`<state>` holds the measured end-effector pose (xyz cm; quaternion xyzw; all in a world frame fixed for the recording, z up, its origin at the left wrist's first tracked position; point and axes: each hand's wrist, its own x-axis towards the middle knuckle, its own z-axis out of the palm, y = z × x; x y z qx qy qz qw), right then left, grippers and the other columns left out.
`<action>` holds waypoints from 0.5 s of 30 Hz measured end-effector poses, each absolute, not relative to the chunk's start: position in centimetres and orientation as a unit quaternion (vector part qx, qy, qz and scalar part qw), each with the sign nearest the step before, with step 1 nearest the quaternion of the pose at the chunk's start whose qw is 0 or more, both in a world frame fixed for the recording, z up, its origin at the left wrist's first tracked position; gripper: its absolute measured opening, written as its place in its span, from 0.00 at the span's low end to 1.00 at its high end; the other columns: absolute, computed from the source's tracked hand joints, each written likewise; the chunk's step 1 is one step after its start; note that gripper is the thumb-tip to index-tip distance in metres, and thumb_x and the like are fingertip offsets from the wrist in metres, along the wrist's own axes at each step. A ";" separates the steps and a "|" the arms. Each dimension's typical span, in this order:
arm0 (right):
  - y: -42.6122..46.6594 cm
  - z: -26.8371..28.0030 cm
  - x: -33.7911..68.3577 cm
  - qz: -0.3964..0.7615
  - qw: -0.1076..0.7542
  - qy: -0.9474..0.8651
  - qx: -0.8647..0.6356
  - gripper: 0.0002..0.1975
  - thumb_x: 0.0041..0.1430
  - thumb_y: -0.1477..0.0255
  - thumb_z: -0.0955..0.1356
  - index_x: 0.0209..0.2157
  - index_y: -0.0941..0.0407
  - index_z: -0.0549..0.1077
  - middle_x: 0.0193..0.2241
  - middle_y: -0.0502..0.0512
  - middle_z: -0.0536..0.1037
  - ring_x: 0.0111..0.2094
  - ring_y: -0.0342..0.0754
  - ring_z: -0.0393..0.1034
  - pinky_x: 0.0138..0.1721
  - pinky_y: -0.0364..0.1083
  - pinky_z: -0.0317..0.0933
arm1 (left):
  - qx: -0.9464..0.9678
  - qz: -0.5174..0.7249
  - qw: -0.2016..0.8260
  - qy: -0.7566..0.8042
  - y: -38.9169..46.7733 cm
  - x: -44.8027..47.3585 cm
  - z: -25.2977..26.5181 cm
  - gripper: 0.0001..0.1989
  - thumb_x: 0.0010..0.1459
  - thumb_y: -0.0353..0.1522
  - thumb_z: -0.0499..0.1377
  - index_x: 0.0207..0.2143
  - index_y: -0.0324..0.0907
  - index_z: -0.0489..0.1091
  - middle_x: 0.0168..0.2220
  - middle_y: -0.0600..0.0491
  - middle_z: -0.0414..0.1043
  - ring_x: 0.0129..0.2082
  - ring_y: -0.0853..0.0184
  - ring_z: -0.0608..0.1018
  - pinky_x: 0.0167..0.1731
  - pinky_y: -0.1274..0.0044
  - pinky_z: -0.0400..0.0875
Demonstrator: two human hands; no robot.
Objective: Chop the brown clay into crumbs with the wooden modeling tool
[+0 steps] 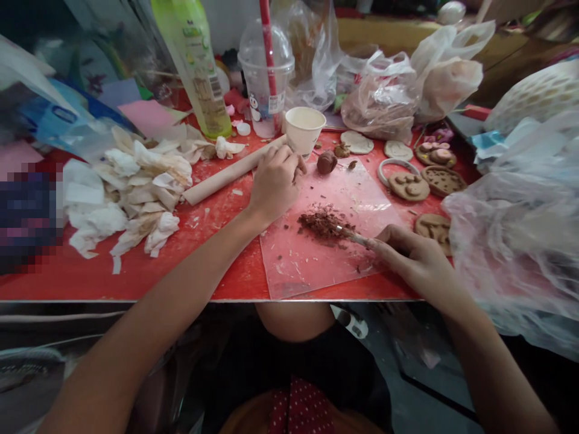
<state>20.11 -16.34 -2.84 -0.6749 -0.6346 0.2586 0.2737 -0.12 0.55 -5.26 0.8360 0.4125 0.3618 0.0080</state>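
Crumbs (323, 220) lie heaped on a clear sheet (307, 272), behind the front edge of the surface (235, 280), left of the right hand (416, 259), which pinches a slim tool (357, 237) pointing leftward into them, the left hand (277, 181) curled by the paper cup (305, 129), its grip unclear.

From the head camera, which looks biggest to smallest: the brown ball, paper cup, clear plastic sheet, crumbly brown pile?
1. Clear plastic sheet, by far
2. Paper cup and crumbly brown pile: too alike to rank
3. Brown ball
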 end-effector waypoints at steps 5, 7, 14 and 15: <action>-16.2 -2.9 20.9 0.315 0.317 -0.618 -0.647 0.17 0.63 0.58 0.62 0.26 0.55 0.65 0.20 0.47 0.62 0.21 0.40 0.56 0.23 0.42 0.52 | 0.835 0.364 0.019 0.412 0.4 -0.1 -5.1 0.10 0.60 0.24 0.51 0.31 0.43 0.70 0.36 0.50 0.72 0.45 0.60 0.72 0.50 0.65 0.68; -15.9 -3.0 20.9 0.309 0.331 -0.620 -0.640 0.15 0.63 0.58 0.62 0.29 0.54 0.66 0.21 0.47 0.64 0.22 0.40 0.57 0.23 0.42 0.53 | 0.834 0.369 0.014 0.409 0.4 -0.1 -5.2 0.11 0.60 0.24 0.51 0.31 0.44 0.71 0.35 0.50 0.72 0.44 0.61 0.72 0.50 0.66 0.69; -15.2 -3.0 20.1 0.246 0.290 -0.640 -0.668 0.16 0.59 0.56 0.65 0.28 0.54 0.67 0.23 0.48 0.69 0.25 0.42 0.62 0.27 0.43 0.55 | 0.838 0.359 0.011 0.410 0.4 -0.2 -5.1 0.11 0.60 0.24 0.51 0.31 0.42 0.71 0.35 0.50 0.72 0.46 0.60 0.72 0.50 0.67 0.69; -15.2 -3.1 20.2 0.241 0.283 -0.643 -0.669 0.17 0.59 0.56 0.65 0.26 0.54 0.65 0.21 0.47 0.67 0.23 0.42 0.60 0.26 0.42 0.53 | 0.839 0.356 0.010 0.411 0.4 -0.2 -5.1 0.11 0.60 0.24 0.51 0.31 0.42 0.71 0.35 0.50 0.72 0.46 0.60 0.72 0.50 0.67 0.69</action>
